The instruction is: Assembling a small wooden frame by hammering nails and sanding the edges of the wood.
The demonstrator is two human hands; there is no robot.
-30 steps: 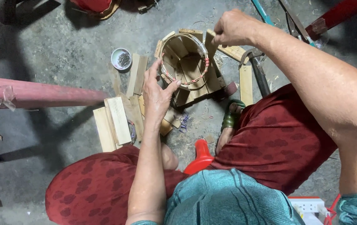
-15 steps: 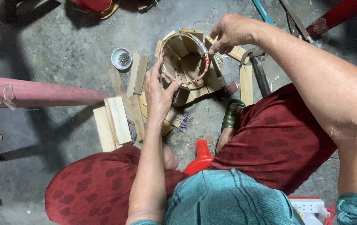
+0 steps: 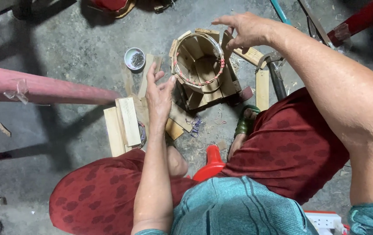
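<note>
Head view: left hand (image 3: 159, 93) spread beside wooden tub (image 3: 201, 69); right hand (image 3: 245, 29) pinches a stave (image 3: 226, 40) at its rim.

We see the bucket (image 3: 201, 72) on the floor (image 3: 64, 56), the bowl (image 3: 134, 58) to its left (nails inside). Planks (image 3: 123, 124) lie left of the left hand (image 3: 159, 93); the hammer (image 3: 273, 72) lies right of the bucket.
</note>
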